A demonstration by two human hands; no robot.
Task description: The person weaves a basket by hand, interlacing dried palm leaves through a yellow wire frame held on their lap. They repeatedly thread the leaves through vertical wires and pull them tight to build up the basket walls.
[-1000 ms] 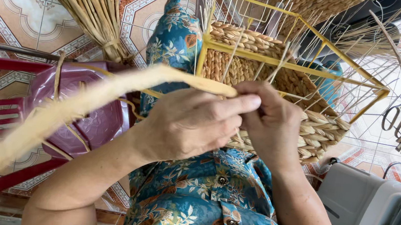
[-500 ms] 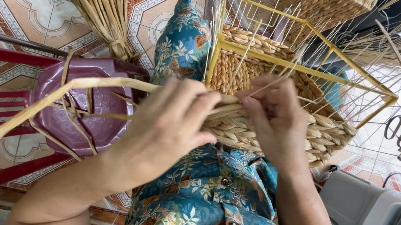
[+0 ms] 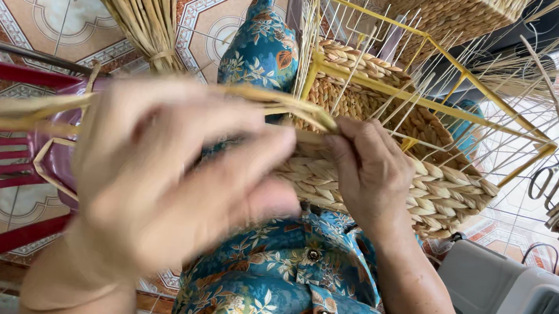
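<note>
While both hands pinch it, straw strand (image 3: 35,110) runs left-right, left hand (image 3: 166,180), right hand (image 3: 368,173), basket (image 3: 428,193).

Bright, even daylight, soft shadows, heavy motion blur on the left hand (image 3: 172,187), background sharp.

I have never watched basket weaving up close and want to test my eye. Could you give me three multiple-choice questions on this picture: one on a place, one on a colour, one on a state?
1. Where do the scissors lie?
A. right of the basket
B. in the left hand
C. on the purple bowl

2. What colour is the wire frame?
A. blue
B. yellow
C. black

3. How does the left hand look?
A. sharp, resting flat
B. hidden
C. blurred, at the pale strand

Key: 1 A, they show beyond the frame's right corner. 2 B, its bars are yellow. 3 C, its outline smears.
</note>
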